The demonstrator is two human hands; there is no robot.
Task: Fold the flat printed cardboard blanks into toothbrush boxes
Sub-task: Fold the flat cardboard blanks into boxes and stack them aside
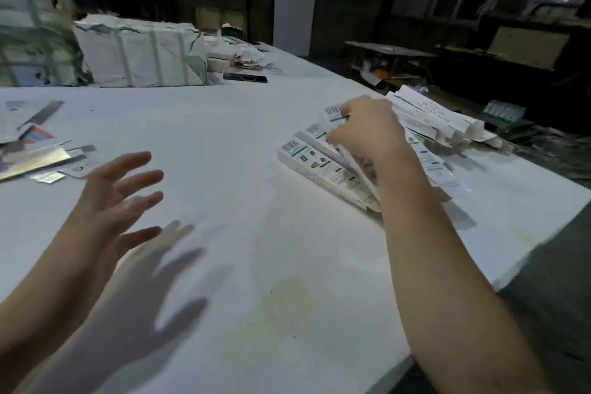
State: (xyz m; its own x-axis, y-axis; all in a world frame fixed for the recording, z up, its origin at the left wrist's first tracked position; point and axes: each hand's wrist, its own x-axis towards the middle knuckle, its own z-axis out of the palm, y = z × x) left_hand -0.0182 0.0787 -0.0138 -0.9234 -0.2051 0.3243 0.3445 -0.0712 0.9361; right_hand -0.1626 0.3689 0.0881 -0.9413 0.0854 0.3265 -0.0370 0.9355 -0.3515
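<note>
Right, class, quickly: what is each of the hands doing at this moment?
Left hand: open, fingers spread above the table, holding nothing.
Right hand: fingers curled on a printed blank at the pile of blanks.

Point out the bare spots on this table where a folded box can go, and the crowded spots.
Bare: the white table middle, between the open left hand and the fanned pile of printed cardboard blanks, also the near edge between both forearms. Crowded: the right side, where the right hand grips blanks; the left edge with shiny printed scraps; the far-left wrapped white bundles.
</note>
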